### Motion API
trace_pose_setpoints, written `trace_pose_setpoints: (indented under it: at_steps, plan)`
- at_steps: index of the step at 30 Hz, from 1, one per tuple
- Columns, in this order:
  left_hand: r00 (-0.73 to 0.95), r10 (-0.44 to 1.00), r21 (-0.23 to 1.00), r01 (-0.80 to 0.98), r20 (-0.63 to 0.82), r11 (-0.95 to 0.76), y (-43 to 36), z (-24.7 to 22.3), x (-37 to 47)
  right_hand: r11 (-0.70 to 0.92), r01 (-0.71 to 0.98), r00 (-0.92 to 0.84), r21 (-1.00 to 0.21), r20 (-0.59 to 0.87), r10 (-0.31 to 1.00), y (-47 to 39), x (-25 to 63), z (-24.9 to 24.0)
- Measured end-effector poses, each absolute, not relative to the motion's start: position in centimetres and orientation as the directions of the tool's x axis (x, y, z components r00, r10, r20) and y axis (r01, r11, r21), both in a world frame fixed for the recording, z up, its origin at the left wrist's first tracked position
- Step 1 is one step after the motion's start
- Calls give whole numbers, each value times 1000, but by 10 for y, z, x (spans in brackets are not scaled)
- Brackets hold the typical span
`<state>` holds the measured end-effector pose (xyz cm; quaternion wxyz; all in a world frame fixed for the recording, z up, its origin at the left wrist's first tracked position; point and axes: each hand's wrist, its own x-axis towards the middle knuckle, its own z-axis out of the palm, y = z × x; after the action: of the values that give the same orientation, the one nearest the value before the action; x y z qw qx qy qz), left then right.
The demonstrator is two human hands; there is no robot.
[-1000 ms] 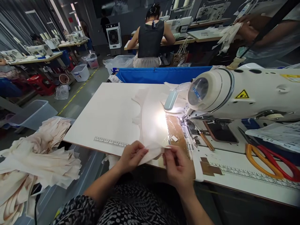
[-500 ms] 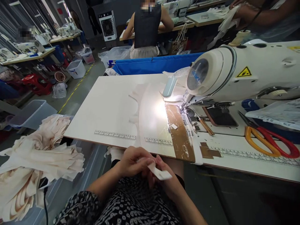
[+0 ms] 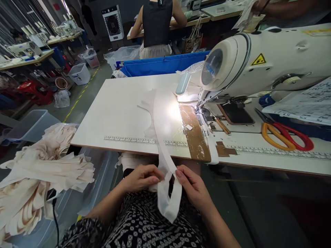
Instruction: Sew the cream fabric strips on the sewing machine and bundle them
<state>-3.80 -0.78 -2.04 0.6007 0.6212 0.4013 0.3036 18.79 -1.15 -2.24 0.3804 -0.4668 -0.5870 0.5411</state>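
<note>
My left hand [image 3: 143, 177] and my right hand [image 3: 192, 184] are in front of the table's near edge, one on each side of a pale fabric piece [image 3: 165, 153]. Between thumb and finger, my right hand pinches the fabric's narrow strip. My left hand has its fingers closed on the fabric's left side. Below the hands a loop of the white strip [image 3: 169, 206] hangs over my patterned clothing. The fabric's wider, curved part lies on the white table top [image 3: 124, 103]. Right of it stands a sewing machine [image 3: 232, 65], its lamp lit near the needle.
Scissors with orange and red handles [image 3: 287, 136] lie on the right, near a dark phone-like slab [image 3: 236, 113]. Piled cream fabric pieces [image 3: 49, 162] fill the left side over a clear plastic bin [image 3: 100, 172]. A person in a dark top [image 3: 157, 24] sits beyond the blue cloth [image 3: 165, 65].
My hands have moved apart, the right one further right. The strip, bunched between them before, now hangs in a loop. The fabric has been drawn slightly toward me, and the view has shifted.
</note>
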Motion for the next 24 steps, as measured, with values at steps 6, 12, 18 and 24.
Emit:
trace_pose_setpoints:
  at_steps: [6,12,18,24]
  plan:
    - [229,969,992,107,-94,71,-1,-37,-6,44,136,-353,-990,-7,936,-19,186,-14]
    - [189,968,987,34,-164,160,-4,-43,32,63,331,-150,-941,13,989,-31,191,-22]
    - [280,931,970,2,-235,244,-7,-38,38,52,377,-197,-925,-25,980,-33,211,-26]
    - [292,919,958,-28,-266,286,-3,-34,35,110,344,-179,-932,50,983,-29,197,-25]
